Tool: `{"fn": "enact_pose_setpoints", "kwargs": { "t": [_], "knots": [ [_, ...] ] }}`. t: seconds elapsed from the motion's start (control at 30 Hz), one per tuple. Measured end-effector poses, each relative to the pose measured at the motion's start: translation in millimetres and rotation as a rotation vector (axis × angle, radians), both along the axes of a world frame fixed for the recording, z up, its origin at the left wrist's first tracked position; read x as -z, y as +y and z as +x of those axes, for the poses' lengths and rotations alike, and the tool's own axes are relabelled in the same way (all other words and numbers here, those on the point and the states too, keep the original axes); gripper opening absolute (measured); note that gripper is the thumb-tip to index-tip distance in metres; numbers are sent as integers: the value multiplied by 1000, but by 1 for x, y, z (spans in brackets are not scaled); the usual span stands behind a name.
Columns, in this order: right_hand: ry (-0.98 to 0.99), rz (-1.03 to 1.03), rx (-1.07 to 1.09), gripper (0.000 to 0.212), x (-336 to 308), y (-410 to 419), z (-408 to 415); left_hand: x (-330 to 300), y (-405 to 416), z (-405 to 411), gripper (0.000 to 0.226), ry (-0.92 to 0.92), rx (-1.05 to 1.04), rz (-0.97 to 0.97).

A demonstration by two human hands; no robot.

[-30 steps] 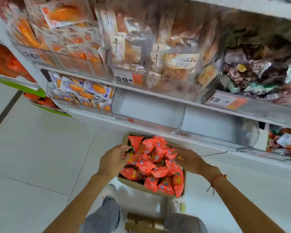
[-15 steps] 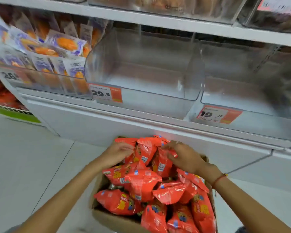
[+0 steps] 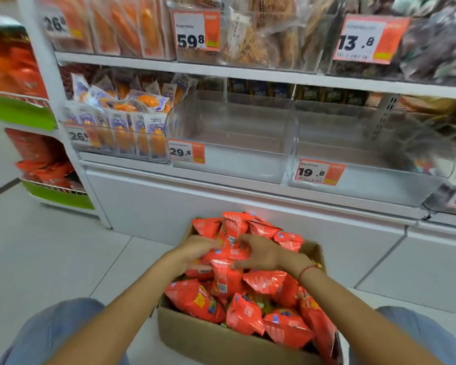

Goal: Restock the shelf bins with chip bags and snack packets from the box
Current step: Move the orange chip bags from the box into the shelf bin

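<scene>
Chip bags (image 3: pixel 229 280) in box (image 3: pixel 221 341), white tiled floor (image 3: pixel 50 254)

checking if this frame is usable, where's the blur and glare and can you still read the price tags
Head view: motion blur smears the right edge, worst on the dark snack bags at upper right; the wide lens bows the shelf edge; soft glare on the clear bins. The 29.8 tag and 19.8 tag read fine. Both hands, left hand and right hand, and the red packets are fairly sharp.
</scene>
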State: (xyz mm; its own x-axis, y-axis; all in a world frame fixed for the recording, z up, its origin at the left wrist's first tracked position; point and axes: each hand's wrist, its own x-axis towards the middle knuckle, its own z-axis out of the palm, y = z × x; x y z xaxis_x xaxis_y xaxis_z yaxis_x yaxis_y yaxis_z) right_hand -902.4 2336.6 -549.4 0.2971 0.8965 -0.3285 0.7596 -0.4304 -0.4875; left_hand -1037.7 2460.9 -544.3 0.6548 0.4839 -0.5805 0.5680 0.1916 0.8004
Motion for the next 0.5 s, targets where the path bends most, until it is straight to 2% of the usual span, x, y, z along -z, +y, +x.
{"fn": "enact_pose_setpoints", "kwargs": {
  "t": [0.1, 0.17, 0.23, 0.3, 0.33, 0.4, 0.47, 0.5],
  "knots": [
    [-71, 24, -50, 61, 0, 1, -9, 1, -2, -18, 24, 54, -107, -85],
    [-98, 61, -92, 55, -3, 0, -9, 6, 3, -27, 47, 221, -26, -175],
    [-86, 146, -131, 51, -12, -2, -6, 12, 12, -31, 77, 356, 124, -356],
    [-21, 269, -127, 48, -25, -4, 0, 14, 21, -23, 94, 350, 224, -485],
    [28, 331, -118, 47, -31, -5, 3, 9, 22, -15, 94, 317, 229, -532],
    [117, 420, -96, 50, -45, -8, 11, -3, 20, 4, 80, 232, 141, -592],
    [221, 439, -80, 54, -58, -10, 20, -9, 22, 20, 64, 135, 32, -548],
    [284, 408, -74, 56, -64, -10, 25, -11, 24, 24, 65, 99, -5, -510]
  ]
}}
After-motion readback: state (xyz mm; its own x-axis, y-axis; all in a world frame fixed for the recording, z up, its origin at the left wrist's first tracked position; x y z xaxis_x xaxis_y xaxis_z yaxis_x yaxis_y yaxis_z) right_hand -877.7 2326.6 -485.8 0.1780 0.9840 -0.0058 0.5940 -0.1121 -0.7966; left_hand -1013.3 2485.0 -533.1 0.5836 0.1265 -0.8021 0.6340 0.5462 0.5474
